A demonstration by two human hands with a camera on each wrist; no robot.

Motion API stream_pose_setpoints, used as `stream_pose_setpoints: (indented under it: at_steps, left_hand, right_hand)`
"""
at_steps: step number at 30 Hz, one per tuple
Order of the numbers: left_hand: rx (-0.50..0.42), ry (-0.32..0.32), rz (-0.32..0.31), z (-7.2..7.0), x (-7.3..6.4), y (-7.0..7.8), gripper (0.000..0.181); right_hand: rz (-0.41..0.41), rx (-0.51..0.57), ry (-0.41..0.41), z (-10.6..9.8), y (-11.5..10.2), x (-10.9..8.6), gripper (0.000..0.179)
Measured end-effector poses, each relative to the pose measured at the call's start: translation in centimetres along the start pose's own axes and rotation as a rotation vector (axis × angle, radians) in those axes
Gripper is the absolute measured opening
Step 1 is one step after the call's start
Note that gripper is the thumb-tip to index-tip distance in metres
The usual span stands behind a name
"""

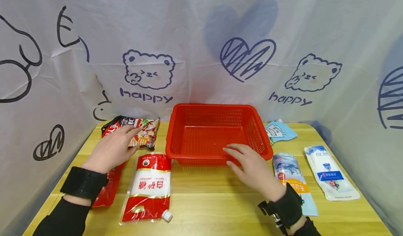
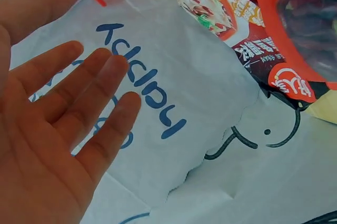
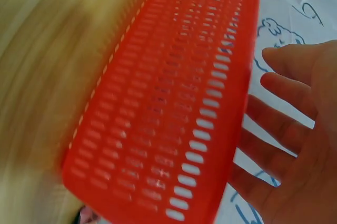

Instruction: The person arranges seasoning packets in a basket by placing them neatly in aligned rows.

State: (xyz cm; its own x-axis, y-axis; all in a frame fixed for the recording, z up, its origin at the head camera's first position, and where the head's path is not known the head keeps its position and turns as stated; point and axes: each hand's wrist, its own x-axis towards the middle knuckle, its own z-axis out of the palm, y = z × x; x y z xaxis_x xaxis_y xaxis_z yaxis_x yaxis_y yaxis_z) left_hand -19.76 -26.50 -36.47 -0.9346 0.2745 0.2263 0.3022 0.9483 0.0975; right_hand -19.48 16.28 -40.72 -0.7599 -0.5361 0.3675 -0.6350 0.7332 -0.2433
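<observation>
A red plastic basket (image 1: 217, 156) with slotted walls stands at the back middle of the table, nothing inside it. My right hand (image 1: 252, 167) hovers at its front right rim, fingers loosely spread and holding nothing; the right wrist view shows the basket's slotted side (image 3: 168, 97) beside the fingers. Over the patterned food packet (image 1: 148, 132) at the back left is my left hand (image 1: 114, 146), fingers extended and apart. In the left wrist view its palm (image 2: 63, 145) faces the camera with nothing in it. Below it lies a red-and-white sugar pouch (image 1: 148, 187) with a white cap.
A red bag (image 1: 108, 188) lies partly under my left arm. On the right are a light blue spouted pouch (image 1: 280, 131), a blue-and-orange pouch (image 1: 291, 180) and a white-and-blue bag (image 1: 330, 173). A printed white cloth (image 1: 195, 54) hangs around the table.
</observation>
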Motion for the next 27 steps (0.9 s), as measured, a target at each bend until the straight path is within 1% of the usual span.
stream_pose_setpoints:
  at_steps: [5,8,13,15,18,22,27]
  left_hand:
    - [0.007,-0.079,-0.023,0.4,1.6,0.0,0.061]
    - [0.019,-0.118,-0.015,0.9,2.5,-0.1,0.059]
    - [0.049,-0.147,0.018,2.0,3.8,-0.9,0.057]
    - [0.050,-0.160,0.019,2.4,4.3,-1.3,0.056]
    - [0.038,-0.194,0.001,3.1,5.1,-1.8,0.056]
    - [0.028,-0.234,-0.025,4.2,6.1,-2.4,0.060]
    - [0.016,-0.246,-0.035,5.8,6.8,-3.2,0.071]
  right_hand:
    - [-0.022,0.012,-0.011,1.2,-0.2,0.3,0.040]
    - [-0.027,0.015,-0.015,1.8,-0.1,0.3,0.039]
    - [-0.027,0.017,-0.004,2.3,0.1,0.3,0.039]
    - [-0.026,0.017,-0.003,2.4,0.2,0.3,0.040]
    - [-0.028,0.009,-0.001,2.6,0.2,0.5,0.039]
    - [-0.026,-0.006,-0.002,2.8,0.2,0.5,0.038]
    - [-0.011,-0.004,-0.010,2.9,0.2,0.5,0.037]
